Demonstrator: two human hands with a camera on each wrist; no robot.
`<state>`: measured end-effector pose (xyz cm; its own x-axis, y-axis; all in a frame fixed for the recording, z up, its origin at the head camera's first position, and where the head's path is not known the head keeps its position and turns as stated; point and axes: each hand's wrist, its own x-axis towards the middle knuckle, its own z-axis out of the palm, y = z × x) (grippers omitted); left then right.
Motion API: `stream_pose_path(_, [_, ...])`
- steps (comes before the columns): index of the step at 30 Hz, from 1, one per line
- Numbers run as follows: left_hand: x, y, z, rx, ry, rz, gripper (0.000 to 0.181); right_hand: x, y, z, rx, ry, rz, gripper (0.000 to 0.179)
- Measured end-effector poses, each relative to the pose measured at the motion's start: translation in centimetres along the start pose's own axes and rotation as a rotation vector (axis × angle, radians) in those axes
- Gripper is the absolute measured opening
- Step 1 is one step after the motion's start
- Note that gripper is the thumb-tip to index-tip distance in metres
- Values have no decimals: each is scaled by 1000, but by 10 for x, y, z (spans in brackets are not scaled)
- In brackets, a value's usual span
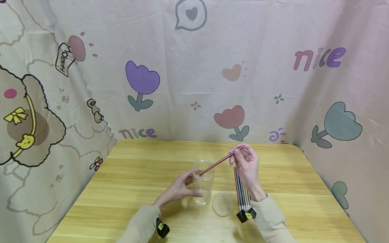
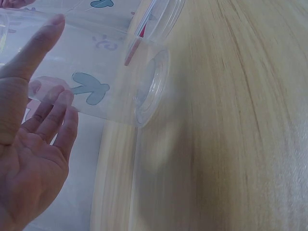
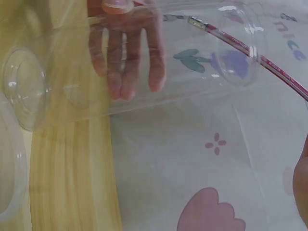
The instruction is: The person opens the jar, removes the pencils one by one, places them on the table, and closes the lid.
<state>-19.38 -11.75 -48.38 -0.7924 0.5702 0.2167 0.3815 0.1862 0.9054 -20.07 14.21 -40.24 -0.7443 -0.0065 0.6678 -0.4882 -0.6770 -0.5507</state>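
Note:
My left hand [image 1: 179, 187] holds a clear plastic jar [image 1: 204, 189], which stands upright with its mouth up. In the left wrist view the thumb lies on one side of the jar [image 2: 115, 91] and the fingers on the other. A dark red pencil [image 1: 220, 162] slants down into the jar's mouth, pinched near its upper end by my right hand [image 1: 247, 165]. The right wrist view shows the pencil's eraser end inside the jar, with a metal band [image 3: 197, 22] round it. Beneath the right wrist, several pencils [image 1: 240, 192] lie side by side on the table.
A round clear lid [image 1: 222, 205] lies flat on the wooden table [image 1: 121, 189], just right of the jar. Printed cloth [image 1: 188, 74] hangs behind the table and along both sides. Each wrist carries a small black camera.

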Motion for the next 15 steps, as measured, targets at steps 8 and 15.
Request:
stream_pose_path(8, [0, -1, -1, -12, 0, -1, 83, -3, -13, -7, 102, 120, 8, 16])
stream_pose_path(15, [1, -2, -1, -32, -12, 0, 83, -7, -22, -19, 223, 193, -5, 18])
